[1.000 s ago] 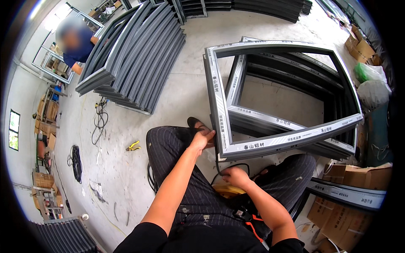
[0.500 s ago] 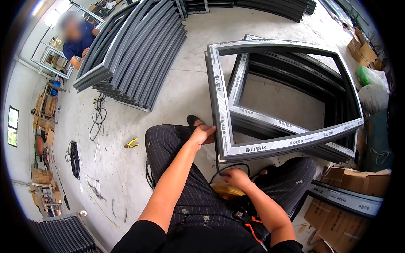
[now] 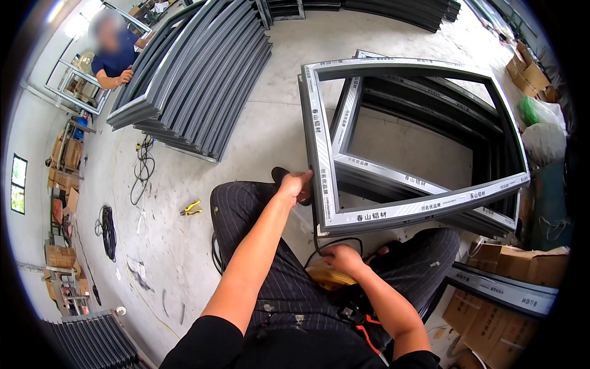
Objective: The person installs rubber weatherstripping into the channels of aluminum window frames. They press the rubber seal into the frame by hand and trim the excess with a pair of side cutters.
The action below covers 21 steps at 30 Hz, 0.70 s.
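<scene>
A window frame (image 3: 424, 210) with white printed film on its face lies on top of a stack of similar dark frames to my right. Along its left outer side runs a thin black rubber strip (image 3: 316, 237), which hangs past the near left corner and loops by my knees. My left hand (image 3: 295, 186) is closed at that side, thumb and fingers pressed on the strip against the frame; the fingertips are partly hidden. Lower down, my right hand (image 3: 344, 259) is curled around the loose part of the strip, just below the frame's near corner.
A tall stack of curved dark frames (image 3: 209, 92) stands at far left, with a co-worker (image 3: 117, 58) behind it. Yellow-handled pliers (image 3: 192, 209) and coiled black cables (image 3: 108, 234) lie on the floor. Cardboard boxes (image 3: 491, 320) and another frame (image 3: 504, 289) are at lower right.
My left hand has slid a little farther up the frame's left side. My right hand stays in place. The co-worker has shifted slightly to the right.
</scene>
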Each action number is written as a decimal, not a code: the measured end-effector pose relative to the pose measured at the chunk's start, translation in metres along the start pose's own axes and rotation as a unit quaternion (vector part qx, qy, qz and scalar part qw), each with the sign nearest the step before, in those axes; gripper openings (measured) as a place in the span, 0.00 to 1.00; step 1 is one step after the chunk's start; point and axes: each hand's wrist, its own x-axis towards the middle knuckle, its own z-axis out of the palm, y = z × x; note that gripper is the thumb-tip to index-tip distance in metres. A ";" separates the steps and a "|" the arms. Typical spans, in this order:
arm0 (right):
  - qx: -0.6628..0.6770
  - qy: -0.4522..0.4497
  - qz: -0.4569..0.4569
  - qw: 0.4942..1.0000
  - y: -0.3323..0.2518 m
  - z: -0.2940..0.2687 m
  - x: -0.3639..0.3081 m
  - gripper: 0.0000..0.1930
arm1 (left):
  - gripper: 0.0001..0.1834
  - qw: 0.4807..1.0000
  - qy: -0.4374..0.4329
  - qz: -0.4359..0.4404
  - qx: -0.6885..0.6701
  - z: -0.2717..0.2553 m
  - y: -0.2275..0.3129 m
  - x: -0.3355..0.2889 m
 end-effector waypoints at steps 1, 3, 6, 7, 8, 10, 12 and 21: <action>-0.002 -0.005 0.011 1.000 -0.001 0.000 -0.002 0.14 | 0.18 1.000 0.007 -0.009 -0.002 0.003 0.001 -0.002; -0.029 -0.001 0.010 1.000 -0.001 -0.001 -0.002 0.15 | 0.19 0.999 0.015 -0.026 -0.024 0.009 0.009 -0.004; -0.046 0.021 0.024 0.998 -0.019 -0.014 -0.006 0.15 | 0.20 0.998 0.032 -0.023 -0.044 0.009 0.012 0.004; -0.047 0.035 0.031 0.998 -0.026 -0.019 -0.007 0.16 | 0.20 0.998 0.038 -0.016 -0.039 0.011 0.014 0.006; -0.047 0.058 0.026 0.997 -0.025 -0.020 -0.009 0.16 | 0.18 0.998 0.035 -0.012 -0.045 0.013 0.015 0.007; -0.046 0.106 0.014 0.993 -0.023 -0.021 -0.014 0.16 | 0.17 0.995 0.058 -0.002 -0.076 0.022 0.014 0.002; -0.054 0.118 0.014 0.991 -0.026 -0.027 -0.015 0.16 | 0.16 0.995 0.066 0.001 -0.072 0.024 0.013 -0.001; -0.030 0.151 -0.006 0.988 -0.033 -0.046 -0.015 0.13 | 0.18 0.989 0.133 0.060 0.010 0.023 -0.024 0.000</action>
